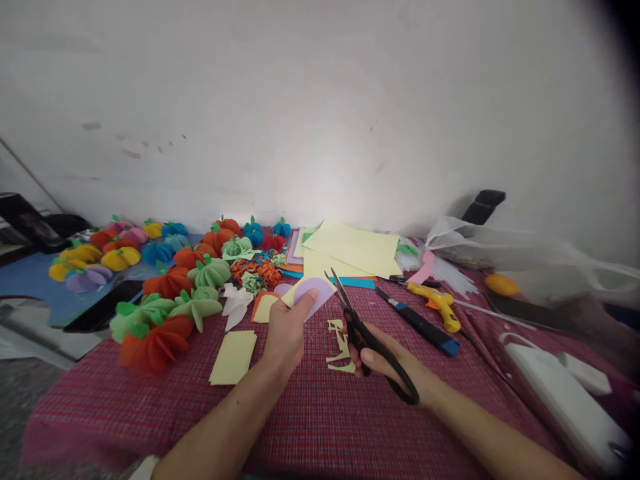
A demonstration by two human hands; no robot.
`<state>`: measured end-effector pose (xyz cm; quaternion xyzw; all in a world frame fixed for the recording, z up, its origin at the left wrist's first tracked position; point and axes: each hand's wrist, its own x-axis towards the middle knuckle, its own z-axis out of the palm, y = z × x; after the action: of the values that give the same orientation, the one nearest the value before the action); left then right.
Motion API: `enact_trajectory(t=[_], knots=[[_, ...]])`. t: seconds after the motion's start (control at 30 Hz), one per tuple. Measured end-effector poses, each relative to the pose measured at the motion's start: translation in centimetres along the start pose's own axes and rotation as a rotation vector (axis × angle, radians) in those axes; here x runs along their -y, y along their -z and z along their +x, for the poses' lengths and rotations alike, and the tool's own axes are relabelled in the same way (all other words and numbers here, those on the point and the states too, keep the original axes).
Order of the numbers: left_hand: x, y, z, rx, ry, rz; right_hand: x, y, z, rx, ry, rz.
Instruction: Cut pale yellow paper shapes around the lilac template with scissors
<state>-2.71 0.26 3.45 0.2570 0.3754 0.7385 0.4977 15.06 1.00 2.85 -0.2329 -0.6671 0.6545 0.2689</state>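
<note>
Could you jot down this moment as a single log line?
left hand: holds purple disc on yellow paper | right hand: holds scissors, blades apart | between hands: yellow scraps on cloth

"What is seen of the person?"

"A bare left hand (293, 327) and right hand (383, 357), with bare forearms (480, 420)."

"Any markings?"

"One small dark spot (237, 402), seen on the left forearm (220, 423)."

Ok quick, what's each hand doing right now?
Left hand: closed on a purple paper circle and yellow paper.
Right hand: closed around black-handled scissors, blades slightly apart.
</note>
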Motion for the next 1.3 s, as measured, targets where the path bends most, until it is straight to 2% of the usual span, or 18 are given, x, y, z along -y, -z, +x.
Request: enact_trajectory(t=[0.3,1.3], knots=[[0.45,-0.24,-0.26,0.028,-0.02,0.01,-0.38,-0.28,0.01,-0.016,-0.016,-0.011],[0.51,-0.42,-0.49,-0.006,0.015,0.041,-0.08,-0.34,0.18,-0.045,-0.021,-0.044]])
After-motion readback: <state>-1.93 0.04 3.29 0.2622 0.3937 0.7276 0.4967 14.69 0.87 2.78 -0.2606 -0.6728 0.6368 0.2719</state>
